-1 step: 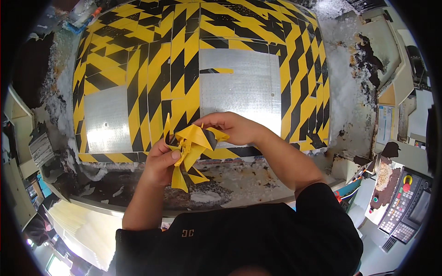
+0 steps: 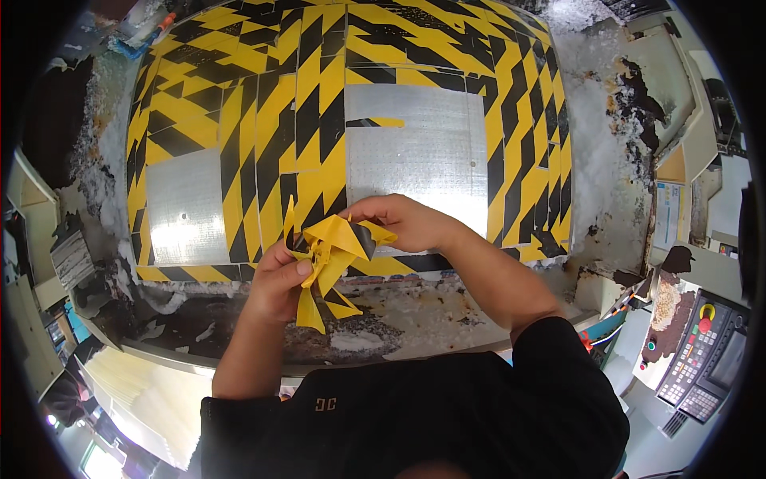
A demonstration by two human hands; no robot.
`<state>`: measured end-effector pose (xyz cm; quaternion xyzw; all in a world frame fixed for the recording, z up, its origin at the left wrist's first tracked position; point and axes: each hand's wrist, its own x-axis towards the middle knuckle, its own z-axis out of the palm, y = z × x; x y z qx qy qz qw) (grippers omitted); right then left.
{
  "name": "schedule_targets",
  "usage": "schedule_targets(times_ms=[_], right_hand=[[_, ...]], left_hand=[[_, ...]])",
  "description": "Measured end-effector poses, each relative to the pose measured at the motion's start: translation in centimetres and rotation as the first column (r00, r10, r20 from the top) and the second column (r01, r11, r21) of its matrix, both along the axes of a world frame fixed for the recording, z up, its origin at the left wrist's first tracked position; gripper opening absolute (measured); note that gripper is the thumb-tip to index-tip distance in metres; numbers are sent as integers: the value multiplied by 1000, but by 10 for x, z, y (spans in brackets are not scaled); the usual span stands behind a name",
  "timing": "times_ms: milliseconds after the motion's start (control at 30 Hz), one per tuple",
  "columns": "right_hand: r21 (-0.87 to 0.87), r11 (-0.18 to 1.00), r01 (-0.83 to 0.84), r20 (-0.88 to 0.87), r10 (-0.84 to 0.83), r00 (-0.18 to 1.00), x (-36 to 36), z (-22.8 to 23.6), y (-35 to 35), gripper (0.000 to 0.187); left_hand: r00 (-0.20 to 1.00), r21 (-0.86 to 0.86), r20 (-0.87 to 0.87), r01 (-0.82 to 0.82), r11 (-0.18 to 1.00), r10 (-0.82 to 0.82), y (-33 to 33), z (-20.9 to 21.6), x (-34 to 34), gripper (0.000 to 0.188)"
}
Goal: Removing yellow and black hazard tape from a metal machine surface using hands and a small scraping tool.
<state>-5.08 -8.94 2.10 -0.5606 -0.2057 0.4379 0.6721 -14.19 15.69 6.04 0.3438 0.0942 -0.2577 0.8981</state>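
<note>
Between my hands is a crumpled bunch of yellow-and-black striped tape (image 2: 339, 239), its loose ends sticking out upward and hanging down. My left hand (image 2: 279, 281) is closed on the bunch's left side, thumb pressed over it. At the upper right of the bunch my right hand (image 2: 403, 222) pinches the tape, with some fingertips hidden behind it. Beneath them lies a broad metal plate (image 2: 419, 160), mostly covered by strips of the same striped tape (image 2: 279, 120). Two bare silver areas show, and a short tape piece (image 2: 379, 123) sticks to the larger one.
White and grey debris (image 2: 594, 144) lines the rusty machine bed on both sides. A control panel (image 2: 702, 359) with a red button stands at the lower right. A blue-and-orange tool (image 2: 144, 40) lies at the far left corner. A metal ledge (image 2: 383, 319) runs before me.
</note>
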Motion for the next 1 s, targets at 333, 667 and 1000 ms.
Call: schedule_targets(times_ms=[333, 667, 1000], right_hand=[[-320, 898, 301, 39, -305, 952, -2, 1, -25, 11], [-490, 665, 564, 352, -441, 825, -31, 7, -105, 18], [-230, 492, 840, 511, -673, 534, 26, -13, -89, 15]], left_hand=[[964, 242, 139, -257, 936, 228, 5, 0, 13, 37], [842, 906, 421, -405, 120, -338, -62, 15, 95, 18], [626, 784, 196, -562, -263, -755, -115, -48, 162, 12]])
